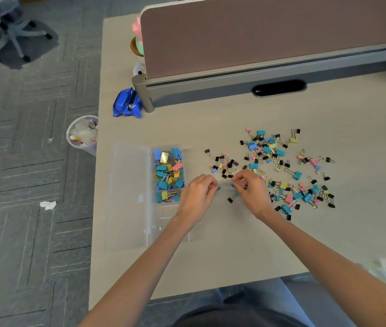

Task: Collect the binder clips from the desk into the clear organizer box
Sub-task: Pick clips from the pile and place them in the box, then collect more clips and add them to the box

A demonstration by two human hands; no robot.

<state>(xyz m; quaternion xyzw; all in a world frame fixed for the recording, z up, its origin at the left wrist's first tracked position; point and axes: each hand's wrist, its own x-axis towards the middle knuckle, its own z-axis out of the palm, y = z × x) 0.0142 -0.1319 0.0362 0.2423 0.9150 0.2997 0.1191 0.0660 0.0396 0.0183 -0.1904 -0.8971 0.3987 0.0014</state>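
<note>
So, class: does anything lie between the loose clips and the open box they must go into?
Nothing visible blocks it. The box lies open, its lid folded left, with bare desk between it and the clips. Only the left hand is over that stretch.

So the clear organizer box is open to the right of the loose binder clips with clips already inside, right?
No. The head view shows the clear organizer box open to the left of the loose binder clips, with clips already inside.
</note>
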